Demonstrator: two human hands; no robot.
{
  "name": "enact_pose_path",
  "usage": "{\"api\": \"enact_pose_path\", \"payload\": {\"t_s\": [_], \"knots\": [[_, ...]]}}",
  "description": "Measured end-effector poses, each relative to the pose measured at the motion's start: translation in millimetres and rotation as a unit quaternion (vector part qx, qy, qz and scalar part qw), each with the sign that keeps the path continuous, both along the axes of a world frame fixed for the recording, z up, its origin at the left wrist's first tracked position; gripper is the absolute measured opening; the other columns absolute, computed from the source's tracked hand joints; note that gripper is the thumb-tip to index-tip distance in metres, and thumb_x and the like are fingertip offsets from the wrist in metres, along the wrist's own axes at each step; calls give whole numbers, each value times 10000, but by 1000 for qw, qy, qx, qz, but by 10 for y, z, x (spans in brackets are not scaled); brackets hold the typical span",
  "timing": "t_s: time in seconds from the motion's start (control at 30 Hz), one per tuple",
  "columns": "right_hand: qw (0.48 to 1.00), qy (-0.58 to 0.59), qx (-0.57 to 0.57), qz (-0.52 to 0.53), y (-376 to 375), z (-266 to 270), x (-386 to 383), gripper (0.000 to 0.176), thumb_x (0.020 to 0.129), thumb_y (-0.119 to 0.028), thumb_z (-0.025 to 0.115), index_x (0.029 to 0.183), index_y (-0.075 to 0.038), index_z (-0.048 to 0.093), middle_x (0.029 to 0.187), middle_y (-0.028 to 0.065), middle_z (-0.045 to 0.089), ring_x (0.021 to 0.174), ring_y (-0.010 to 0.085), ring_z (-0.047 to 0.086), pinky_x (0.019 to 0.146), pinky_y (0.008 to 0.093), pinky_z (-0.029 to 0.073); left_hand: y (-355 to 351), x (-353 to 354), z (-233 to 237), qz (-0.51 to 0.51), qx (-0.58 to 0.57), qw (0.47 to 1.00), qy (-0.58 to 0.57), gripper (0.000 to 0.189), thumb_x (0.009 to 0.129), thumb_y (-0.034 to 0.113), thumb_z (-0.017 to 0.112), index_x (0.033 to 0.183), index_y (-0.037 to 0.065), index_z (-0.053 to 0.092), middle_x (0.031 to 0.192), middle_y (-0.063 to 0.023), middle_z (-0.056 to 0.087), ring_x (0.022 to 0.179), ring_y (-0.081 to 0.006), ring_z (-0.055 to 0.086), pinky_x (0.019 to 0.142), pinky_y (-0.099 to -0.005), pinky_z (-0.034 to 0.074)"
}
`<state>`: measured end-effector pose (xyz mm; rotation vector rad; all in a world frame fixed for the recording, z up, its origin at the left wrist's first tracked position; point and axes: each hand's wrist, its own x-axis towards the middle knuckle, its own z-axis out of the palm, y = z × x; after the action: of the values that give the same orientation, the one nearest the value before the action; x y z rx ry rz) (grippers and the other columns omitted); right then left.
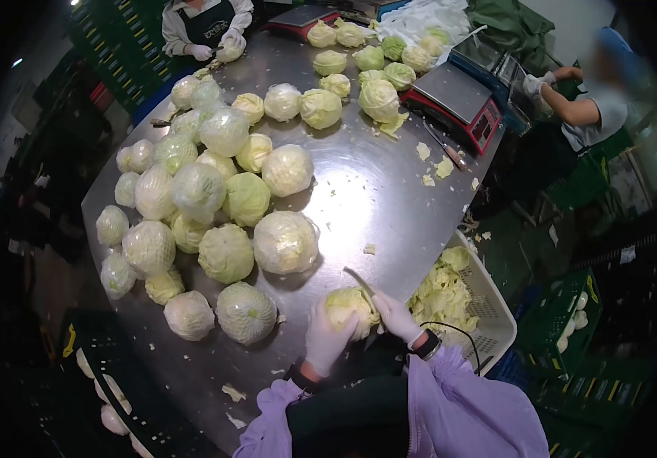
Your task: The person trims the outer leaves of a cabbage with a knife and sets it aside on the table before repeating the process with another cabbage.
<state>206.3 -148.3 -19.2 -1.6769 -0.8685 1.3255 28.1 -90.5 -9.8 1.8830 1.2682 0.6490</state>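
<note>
My left hand (330, 336), in a white glove, holds a pale cabbage (347, 307) from its left side, near the table's front edge. On the cabbage's right, my gloved right hand (397, 317) is closed round a knife (360, 281), whose blade points up and to the left beside the cabbage. The lower part of the knife is hidden in the hand. Left of my hands, many cabbages lie in a group; a net-wrapped cabbage (246, 313) and a large wrapped cabbage (286, 242) are the nearest.
A white basket (502, 324) of leaves stands at the table's right edge. A red scale (450, 95) and another knife (450, 153) lie beyond on the metal table (366, 183). Co-workers stand at the back left and right. A green crate (107, 343) is lower left.
</note>
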Motion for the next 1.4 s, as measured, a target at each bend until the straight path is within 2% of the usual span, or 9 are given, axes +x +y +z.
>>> {"api": "enact_pose_path", "payload": {"t_s": [0.17, 0.27, 0.37, 0.83, 1.03, 1.2, 1.23, 1.33, 1.4], "knots": [[992, 113, -41, -28, 14, -344, 198, 405, 1012, -276, 450, 1379, -105, 477, 966, 55, 671, 503, 79, 539, 453, 226, 455, 20, -147, -49, -21, -26, 999, -16, 775, 753, 303, 769, 1331, -49, 393, 1251, -245, 495, 1161, -382, 507, 978, -426, 424], [941, -299, 151, 53, -8, 66, -95, 447, 938, -291, 561, 1319, -62, 516, 1103, 146, 675, 867, 298, 684, 737, 339, 540, -6, -116, 10, -28, -11, 1000, 5, 771, 755, 309, 767, 1328, -47, 394, 1255, -239, 496, 1161, -377, 507, 978, -420, 428], [968, -229, 94, 30, 22, 39, -62, 441, 913, -277, 582, 1298, -66, 537, 1102, 199, 654, 978, 355, 650, 844, 374, 513, 39, -123, 13, -32, -19, 999, -1, 772, 756, 323, 767, 1323, -48, 396, 1251, -237, 498, 1164, -373, 505, 973, -416, 432], [914, -396, 28, 80, 64, 107, -67, 327, 865, -196, 528, 1164, -87, 608, 927, 192, 669, 832, 369, 648, 728, 457, 514, 28, -46, 44, -66, 16, 997, 45, 809, 737, 379, 773, 1333, -26, 404, 1230, -239, 509, 1122, -398, 512, 970, -441, 422], [941, -330, 30, 67, 152, -107, 70, 256, 869, -190, 533, 1079, -96, 643, 891, 217, 659, 847, 387, 630, 711, 466, 503, 232, -144, 46, -113, -52, 992, -4, 757, 751, 338, 767, 1321, -26, 428, 1208, -235, 522, 1119, -378, 521, 971, -424, 422], [984, -176, -30, 8, -67, -561, 357, 263, 876, -215, 600, 1050, -23, 648, 777, 156, 651, 699, 239, 628, 668, 366, 492, 428, -519, 25, -218, -159, 952, -146, 753, 818, 223, 729, 1407, -31, 335, 1367, -179, 467, 1259, -248, 457, 1043, -368, 387], [990, -141, 6, -15, -129, -545, 346, 297, 872, -224, 624, 1079, -11, 641, 752, 101, 620, 688, 164, 567, 665, 329, 482, 391, -573, -40, -209, -153, 955, -147, 753, 818, 223, 729, 1407, -31, 335, 1367, -179, 467, 1259, -248, 457, 1043, -368, 387], [985, -161, -43, 52, -137, -364, 386, 319, 866, -255, 646, 1086, -24, 646, 820, 144, 662, 736, 232, 635, 680, 351, 497, 207, -762, -219, 17, -257, 925, -280, 759, 802, 184, 748, 1401, -31, 333, 1289, -176, 523, 1148, -231, 548, 965, -338, 452], [935, -349, -25, 55, -114, -119, 368, 368, 854, -303, 670, 1116, -46, 643, 927, 168, 681, 828, 318, 662, 711, 387, 514, 83, -587, -106, 7, -183, 948, -261, 742, 803, 190, 749, 1385, -28, 344, 1269, -164, 531, 1133, -224, 554, 953, -334, 458]]}}
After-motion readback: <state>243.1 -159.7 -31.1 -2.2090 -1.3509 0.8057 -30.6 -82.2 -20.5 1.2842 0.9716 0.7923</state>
